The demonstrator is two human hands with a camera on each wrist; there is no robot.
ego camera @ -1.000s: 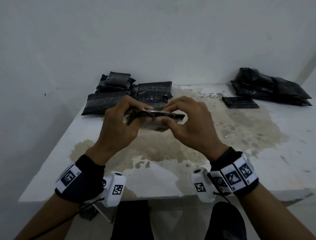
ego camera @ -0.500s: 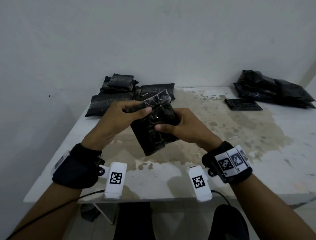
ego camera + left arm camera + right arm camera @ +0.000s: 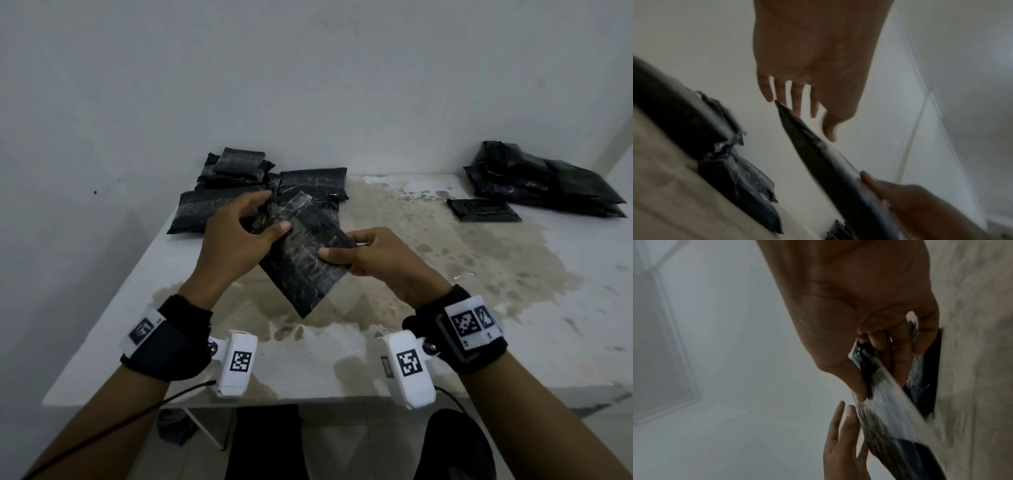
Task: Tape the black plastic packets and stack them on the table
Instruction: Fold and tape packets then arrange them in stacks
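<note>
A black plastic packet (image 3: 305,260) wrapped in clear tape hangs tilted above the table (image 3: 342,363), one corner pointing down towards me. My right hand (image 3: 339,248) pinches its right edge between thumb and fingers; the right wrist view shows this grip (image 3: 879,379) on the shiny packet (image 3: 890,402). My left hand (image 3: 274,212) is at the packet's upper left corner, thumb laid on the front. In the left wrist view its fingers (image 3: 797,104) are straight against the end of the packet (image 3: 828,162).
Several taped packets (image 3: 239,192) lie piled at the back left against the wall. A heap of black packets (image 3: 541,185) sits at the back right, with a single flat one (image 3: 483,209) in front of it. A brown stain covers the table's middle.
The packet, held flat and edge-on a second ago, has been turned to show its broad face. My left hand slid up to its top corner and both hands dropped slightly.
</note>
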